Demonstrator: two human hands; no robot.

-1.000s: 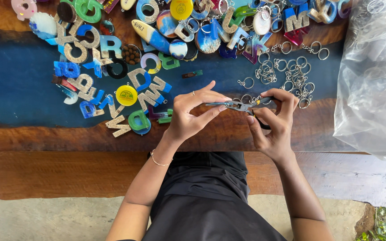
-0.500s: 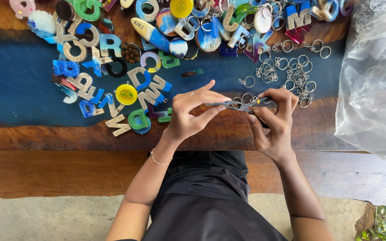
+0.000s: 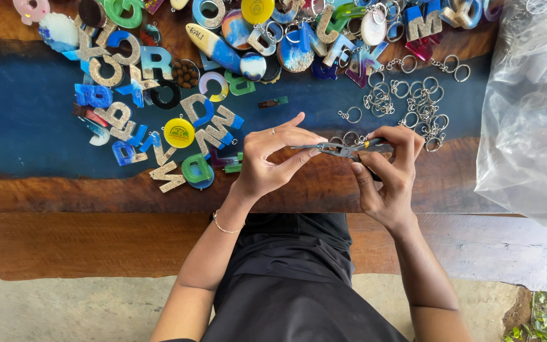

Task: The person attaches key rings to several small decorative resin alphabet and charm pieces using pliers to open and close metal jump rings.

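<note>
My right hand (image 3: 390, 174) grips small dark pliers (image 3: 343, 149) by the handles, jaws pointing left. My left hand (image 3: 273, 158) pinches at the jaw tips with thumb and fingers; what it holds there is too small to make out. Both hands hover over the near wooden edge of the table (image 3: 349, 190). Just behind the hands lies a loose pile of metal key rings (image 3: 406, 104). To the left spreads a heap of resin letter keychains (image 3: 153, 120) in blue, green and wood tones.
A clear plastic bag (image 3: 533, 107) covers the table's right end. A yellow round tag (image 3: 179, 132) and more colourful charms (image 3: 286, 38) lie along the far edge. A lower wooden bench (image 3: 83, 244) runs beneath the table, over a concrete floor.
Both hands stay at the same spot with only slight finger movement around the pliers' tips.
</note>
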